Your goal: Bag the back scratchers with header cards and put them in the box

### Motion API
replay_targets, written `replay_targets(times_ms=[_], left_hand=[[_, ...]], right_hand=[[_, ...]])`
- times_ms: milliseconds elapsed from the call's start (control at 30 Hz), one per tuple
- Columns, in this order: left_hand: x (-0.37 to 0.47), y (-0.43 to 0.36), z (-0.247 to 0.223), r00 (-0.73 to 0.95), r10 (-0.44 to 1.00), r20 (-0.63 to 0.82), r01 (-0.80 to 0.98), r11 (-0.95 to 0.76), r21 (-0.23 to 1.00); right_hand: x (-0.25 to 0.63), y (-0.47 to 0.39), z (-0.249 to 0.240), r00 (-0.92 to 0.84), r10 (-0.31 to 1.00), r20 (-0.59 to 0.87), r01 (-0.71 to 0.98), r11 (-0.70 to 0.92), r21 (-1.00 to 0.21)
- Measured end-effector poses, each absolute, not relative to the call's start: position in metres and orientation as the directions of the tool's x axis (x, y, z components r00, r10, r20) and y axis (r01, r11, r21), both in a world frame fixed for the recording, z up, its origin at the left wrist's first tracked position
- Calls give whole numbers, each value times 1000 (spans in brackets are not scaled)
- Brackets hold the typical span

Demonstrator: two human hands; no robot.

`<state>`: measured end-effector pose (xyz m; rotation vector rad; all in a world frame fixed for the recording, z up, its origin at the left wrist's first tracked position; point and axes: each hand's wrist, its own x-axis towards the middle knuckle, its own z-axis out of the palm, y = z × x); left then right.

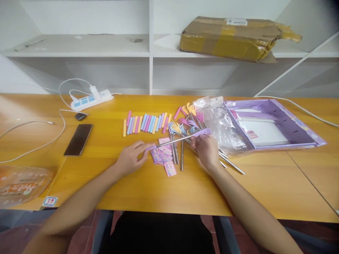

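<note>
A back scratcher [174,140] with a metal rod and a purple claw head is held level across both hands. At its handle end, my left hand [133,157] is closed around a purple grip sleeve. My right hand [206,150] is closed near the claw head. Beneath and behind it lie more back scratchers [182,155] with yellow, pink, blue and purple heads and bare metal rods. Loose pastel grip sleeves [147,123] are lined up in a row behind my left hand. Small pink printed cards [162,154] are piled on the table between my hands.
Clear plastic bags [225,123] lie right of the scratchers, beside a purple open box [267,128]. A phone [78,140], a power strip [91,100] with cables and an orange plastic package [23,185] are on the left. A taped carton [230,38] sits on the shelf [87,46].
</note>
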<state>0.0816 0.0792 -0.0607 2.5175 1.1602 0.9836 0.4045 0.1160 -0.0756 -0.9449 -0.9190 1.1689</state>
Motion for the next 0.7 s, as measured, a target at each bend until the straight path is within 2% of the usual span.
replay_targets(times_ms=[100, 300, 533, 700], left_hand=[[81, 79, -60, 466, 731, 499, 601, -675, 428], [82, 80, -61, 421, 752, 507, 596, -651, 470], [83, 79, -60, 331, 767, 549, 569, -627, 532], [82, 78, -57, 341, 750, 567, 603, -637, 480]], right_hand=[[406, 117, -74, 157, 980, 122, -298, 165, -940], [404, 113, -75, 149, 967, 208, -126, 227, -966], [397, 107, -82, 90, 969, 230, -130, 241, -962], [397, 105, -80, 58, 970, 236, -143, 242, -960]])
